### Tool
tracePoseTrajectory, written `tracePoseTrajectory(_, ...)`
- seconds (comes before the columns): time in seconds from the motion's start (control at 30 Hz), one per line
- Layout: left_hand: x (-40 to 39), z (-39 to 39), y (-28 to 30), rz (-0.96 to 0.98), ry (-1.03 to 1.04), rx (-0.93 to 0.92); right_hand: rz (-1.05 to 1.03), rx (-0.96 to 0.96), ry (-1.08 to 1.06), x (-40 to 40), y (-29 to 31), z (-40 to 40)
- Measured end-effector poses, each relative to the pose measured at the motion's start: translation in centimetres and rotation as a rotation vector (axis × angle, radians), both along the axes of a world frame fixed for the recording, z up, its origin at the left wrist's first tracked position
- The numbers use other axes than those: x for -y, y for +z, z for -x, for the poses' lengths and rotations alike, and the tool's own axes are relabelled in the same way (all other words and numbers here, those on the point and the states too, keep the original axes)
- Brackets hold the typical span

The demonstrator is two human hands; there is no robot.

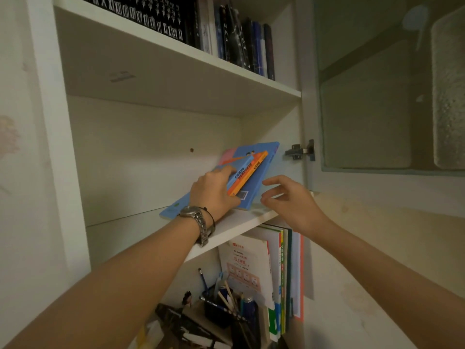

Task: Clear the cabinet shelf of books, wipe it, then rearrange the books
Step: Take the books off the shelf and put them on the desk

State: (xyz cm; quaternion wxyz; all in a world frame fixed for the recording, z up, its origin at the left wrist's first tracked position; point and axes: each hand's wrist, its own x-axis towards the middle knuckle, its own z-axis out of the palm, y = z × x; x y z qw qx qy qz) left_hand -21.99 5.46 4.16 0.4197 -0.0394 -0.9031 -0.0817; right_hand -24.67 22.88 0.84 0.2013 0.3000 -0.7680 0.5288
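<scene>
Left hand (214, 191) clamped on leaning books (247, 172), perhaps 3, on shelf (234, 224); right hand (289, 200) spread, empty, beside them.

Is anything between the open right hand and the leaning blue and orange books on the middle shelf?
Nothing visible. The right hand hovers open just right of the leaning blue and orange books, with only air between its fingertips and the blue cover. The left hand already rests on the books from the other side; the white shelf in front is bare.
</scene>
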Motion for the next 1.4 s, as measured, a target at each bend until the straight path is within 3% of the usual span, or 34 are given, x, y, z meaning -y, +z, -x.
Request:
tracePoseTrajectory(0.3,0.0,-2.5,1.0,-0.267,-0.086,-0.206,0.042,0.036,0.050,-0.8,0.4,-1.8)
tracePoseTrajectory(0.5,-1.3,-6.1,1.3,-0.424,-0.257,-0.397,0.051,0.032,0.120,-0.3,1.2,-3.3)
tracePoseTrajectory(0.8,-2.1,-10.8,0.3,-0.549,-0.374,-0.568,0.218,0.103,0.321,2.4,3.1,-5.4)
tracePoseTrajectory(0.93,-1.7,-11.7,-0.9,-0.681,-0.416,-0.603,0.273,0.182,0.399,4.0,3.4,-4.9)
tracePoseTrajectory(1.23,-0.5,-12.7,-1.3,-0.750,-0.506,-0.496,0.325,0.299,0.504,6.6,1.1,-4.4)
tracePoseTrajectory(1.4,0.1,-12.6,-1.5,-0.718,-0.458,-0.437,0.305,0.300,0.516,7.3,0.6,-4.3)
